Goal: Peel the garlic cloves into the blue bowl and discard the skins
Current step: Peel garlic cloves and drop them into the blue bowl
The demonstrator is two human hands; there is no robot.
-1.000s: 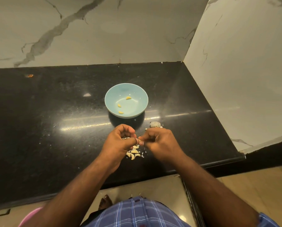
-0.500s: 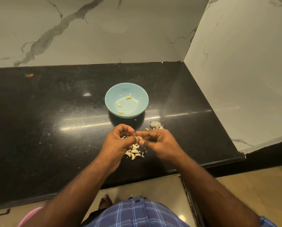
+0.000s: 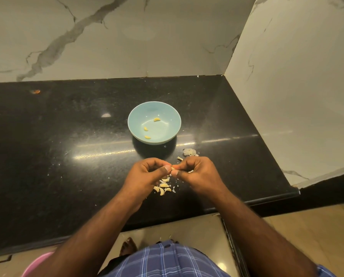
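— Three peeled cloves (image 3: 156,119) sit in the blue bowl (image 3: 172,111), and a fourth is being worked right now. See it? That pale sliver of a clove (image 3: 173,167), pinched between both sets of fingertips, in the air above the black counter (image 3: 67,136).

— Which hand has it?

— Both. The left hand (image 3: 147,174) curls in with its thumb tip on one end; the right hand (image 3: 200,173) has thumb and forefinger clamped on the other. Its long axis looks to run left to right, from one hand across to the other, though so little shows I can't tell which end is the root.

— And the bowl?

— Straight ahead, beyond the knuckles, well apart from them. Either hand is about equally near, I'd say. Below the hands lies the pile of unpeeled cloves (image 3: 163,189); some papery skins (image 3: 189,151) lie just beyond the right hand.

— So next?

— My guess: the skin gets stripped sideways, then a short reach forward to drop the clove.
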